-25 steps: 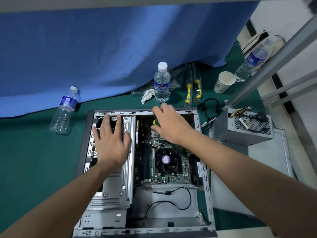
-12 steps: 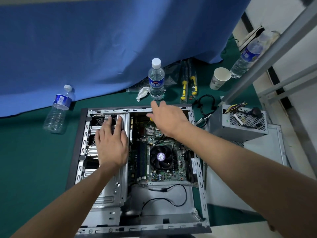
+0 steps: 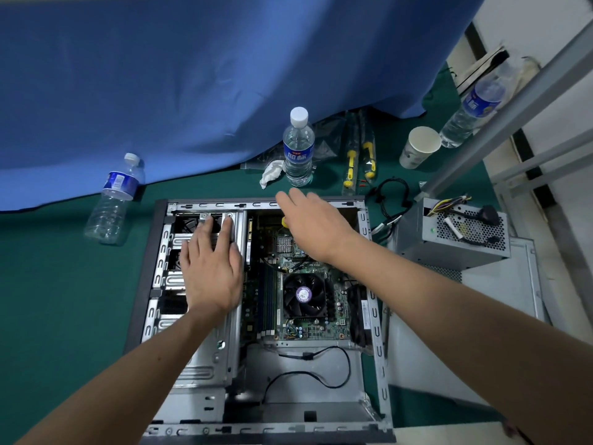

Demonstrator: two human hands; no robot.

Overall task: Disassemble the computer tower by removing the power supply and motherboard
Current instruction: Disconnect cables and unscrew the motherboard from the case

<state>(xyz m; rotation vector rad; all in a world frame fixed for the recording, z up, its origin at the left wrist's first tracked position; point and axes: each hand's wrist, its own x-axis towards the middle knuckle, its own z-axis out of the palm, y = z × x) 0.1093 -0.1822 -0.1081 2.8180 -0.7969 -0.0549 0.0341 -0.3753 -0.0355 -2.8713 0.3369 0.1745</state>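
**Bracing the case while the board's far screw is worked**

On the green table (image 3: 48, 300) the computer tower (image 3: 375, 316) lies on its side with the panel off. At its left, the left hand (image 3: 210, 271) lies flat on the metal drive cage (image 3: 205, 364), fingers straight and slightly spread, fingertips up by the cage's far edge. That is a good brace: weight pressed down here keeps the chassis from sliding as the other hand works.

In the middle bay the motherboard (image 3: 308, 329) still sits in the case, with its CPU fan (image 3: 304, 295) in place and a loose black cable (image 3: 308, 374) lying in the bare bay below it. The right hand (image 3: 316, 228) reaches over the board's far end, fingers extended and relaxed toward the rim; a yellow handle (image 3: 284, 221), probably a screwdriver, shows just under it, but whether the hand grips it cannot be told.

I judge the step to be freeing the board. To do it well, set the tool square on each screw, keep it off the components, and check that no cable is still plugged in before lifting.

At the right, the power supply (image 3: 455, 242) already stands outside the case on the detached side panel (image 3: 500, 293), its wires bundled on top, so that half of the task looks done.
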